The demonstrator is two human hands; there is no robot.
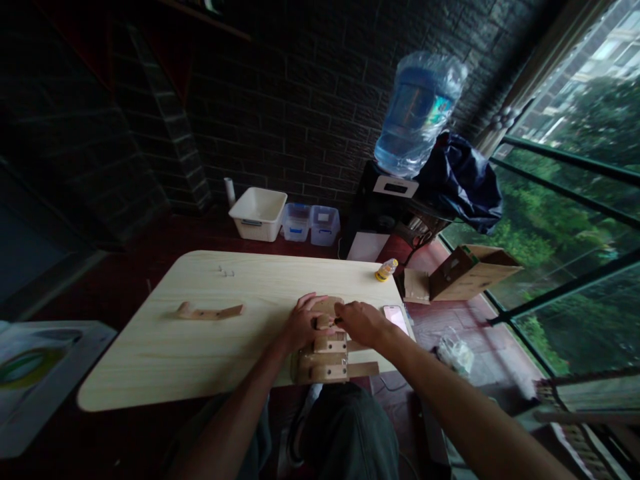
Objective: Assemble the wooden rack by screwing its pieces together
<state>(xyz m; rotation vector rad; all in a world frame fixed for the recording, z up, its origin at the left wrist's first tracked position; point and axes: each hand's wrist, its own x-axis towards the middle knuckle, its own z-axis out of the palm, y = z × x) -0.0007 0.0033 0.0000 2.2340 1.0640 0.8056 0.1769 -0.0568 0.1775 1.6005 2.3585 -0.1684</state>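
Observation:
A partly built wooden assembly (pixel 323 370) lies at the front edge of the pale table, with dark screw heads or holes in its blocks and a flat wooden strip (pixel 364 369) sticking out to the right. My left hand (pixel 303 321) grips its far end, fingers bent around a rounded wooden piece. Close beside those fingers, my right hand (pixel 361 321) is closed in a pinch over the same part. Something small and dark shows at its fingertips, too small to name. A separate wooden strip with a raised, rounded end (pixel 210 312) rests on the table's left half.
Several small metal pieces (pixel 226 272) lie on the table (pixel 150 360) at the back left. A yellow-capped bottle (pixel 387 269) and a phone (pixel 396 319) are at the right edge. Beyond stand plastic bins (pixel 260 210), a water dispenser (pixel 373 243) and a cardboard box (pixel 467 273).

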